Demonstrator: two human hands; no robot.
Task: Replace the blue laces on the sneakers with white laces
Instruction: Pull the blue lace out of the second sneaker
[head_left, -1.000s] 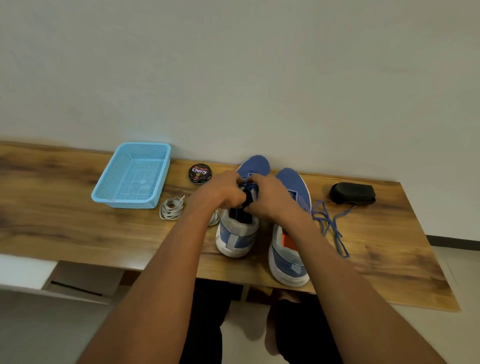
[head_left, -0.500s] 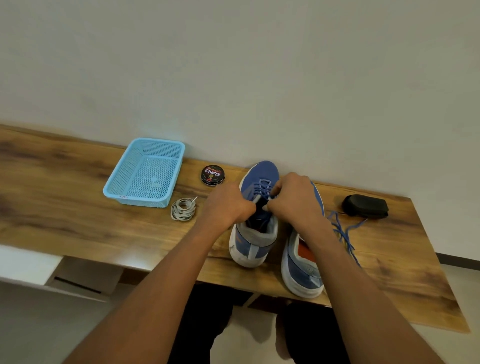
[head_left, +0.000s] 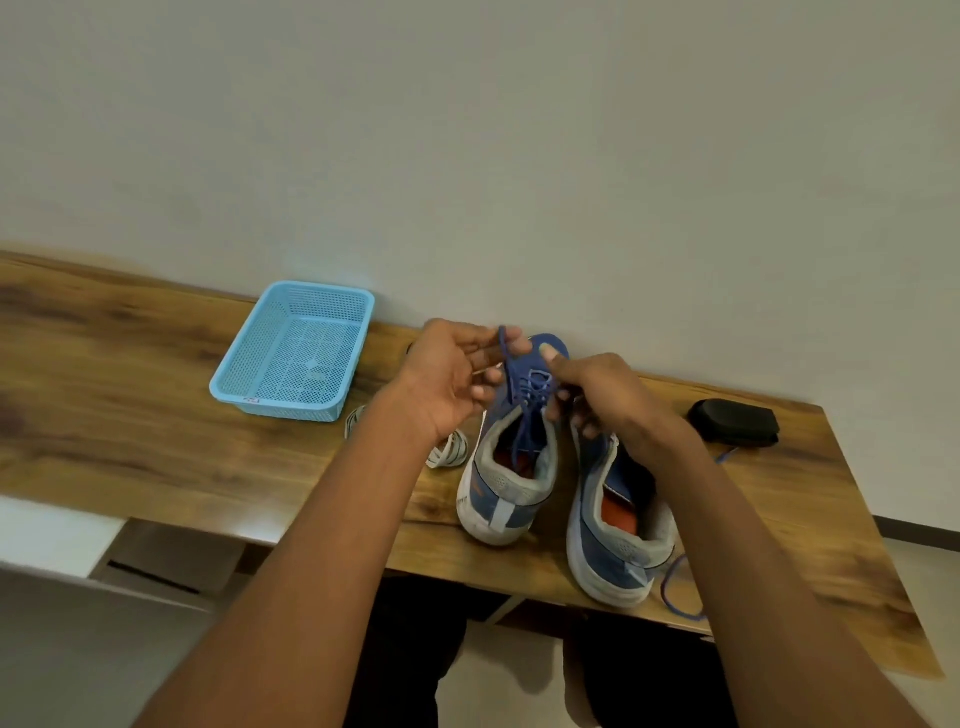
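I see my left hand pinching the blue lace above the left sneaker on the table. My right hand seems to pinch lace at its eyelets. White laces lie just beside that sneaker.

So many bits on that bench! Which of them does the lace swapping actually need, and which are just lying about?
Needed for the job:
- left sneaker, its blue lace pinched in the left hand, the right hand at its eyelets
- right sneaker
- pulled-out blue lace
- white laces

Just lying about:
- blue basket
- black pouch
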